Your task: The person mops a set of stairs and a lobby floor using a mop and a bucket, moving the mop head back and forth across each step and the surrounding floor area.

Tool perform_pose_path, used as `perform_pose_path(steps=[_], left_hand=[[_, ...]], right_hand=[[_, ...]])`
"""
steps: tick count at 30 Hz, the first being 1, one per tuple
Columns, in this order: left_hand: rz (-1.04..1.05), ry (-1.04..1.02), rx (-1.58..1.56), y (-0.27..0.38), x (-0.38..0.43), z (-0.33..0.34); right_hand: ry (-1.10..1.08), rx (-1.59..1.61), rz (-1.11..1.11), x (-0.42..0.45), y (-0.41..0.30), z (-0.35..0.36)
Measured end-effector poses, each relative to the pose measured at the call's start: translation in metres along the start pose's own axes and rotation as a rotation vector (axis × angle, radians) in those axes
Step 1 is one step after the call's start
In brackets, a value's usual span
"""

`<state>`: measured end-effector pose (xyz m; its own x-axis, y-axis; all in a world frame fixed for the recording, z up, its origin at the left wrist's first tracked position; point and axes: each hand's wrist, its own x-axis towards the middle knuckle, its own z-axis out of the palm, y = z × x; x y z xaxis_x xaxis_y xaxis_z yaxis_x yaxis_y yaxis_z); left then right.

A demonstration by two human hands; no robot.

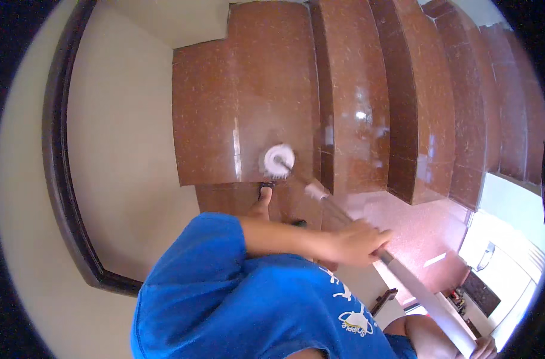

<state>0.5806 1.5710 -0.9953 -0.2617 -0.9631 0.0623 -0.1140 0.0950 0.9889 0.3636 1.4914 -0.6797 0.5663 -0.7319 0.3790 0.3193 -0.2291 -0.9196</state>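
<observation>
A long-handled mop with a round white head [279, 160] stands on the glossy reddish-brown stone floor of a stair landing [272, 98]. Its pole [427, 289] slants from the head toward the lower right. Partway along the pole, my left hand [364, 242] is wrapped around it, with the arm stretched across my body. At the pole's upper end, my right hand [483, 348] grips it near the picture's lower right rim, partly cut off. A pale collar [316, 190] sits on the pole's lower part, slightly blurred. The head touches the floor near the landing's edge.
Polished stone steps [360, 103] run along the right. A dark wooden handrail [55, 134] curves along the cream wall [120, 134] at left. My foot [265, 195] is just below the landing's edge. Bright floor [402, 224] and a dark rail end [386, 296] lie lower right.
</observation>
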Motion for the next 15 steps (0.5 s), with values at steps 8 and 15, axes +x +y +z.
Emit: perform_pose_path(steps=[8,15], left_hand=[[-0.003,0.348,0.441,-0.129,0.02,-0.053],[-0.371,0.603,0.97,-0.233,-0.143,-0.171]], right_hand=[[0.575,-0.018,-0.342,-0.047,0.171,-0.001],[0.194,0.396,0.058,-0.066,0.352,0.126]])
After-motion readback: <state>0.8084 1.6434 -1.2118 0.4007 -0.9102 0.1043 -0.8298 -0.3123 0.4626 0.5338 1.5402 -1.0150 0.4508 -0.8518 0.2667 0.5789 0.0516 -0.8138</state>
